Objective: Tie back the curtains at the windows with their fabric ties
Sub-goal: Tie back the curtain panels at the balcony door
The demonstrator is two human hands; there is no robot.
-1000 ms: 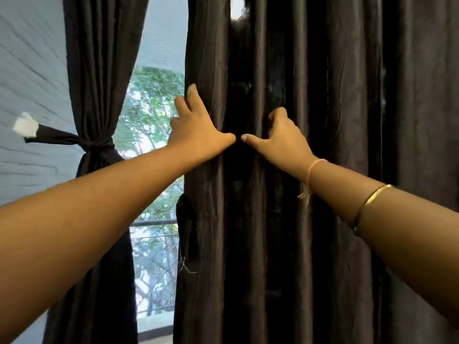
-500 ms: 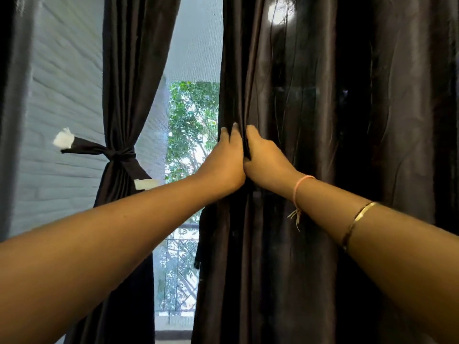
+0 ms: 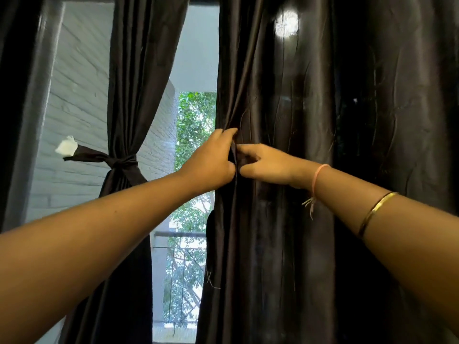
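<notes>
**A:** The left curtain (image 3: 129, 95) at the window's left edge is already knotted with its fabric tie (image 3: 119, 162). The left hand (image 3: 213, 160) and right hand (image 3: 265, 165) both pinch a fold at the right curtain's (image 3: 285, 244) inner edge.

**B:** That fabric looks slick, so I reckon the pleats could slide out before tying. No readable labels anywhere.

Backlit scene, dim indoors. Daylight enters only through the narrow window gap (image 3: 195, 78) between the tied-back dark satin curtain (image 3: 134, 70) and the hanging dark brown satin curtain (image 3: 285, 219). The green foliage (image 3: 196, 115) outside is overexposed and washes pale lower down. A round white glare spot (image 3: 286, 23) burns through the hanging curtain (hole or thin patch, cannot tell). Fold ridges carry a soft sheen; the far-right folds sink to black. The pale grey brick wall (image 3: 79, 95) is smeared with motion blur. The grey upright frame (image 3: 32, 120) leans, showing wide-angle distortion.
</notes>
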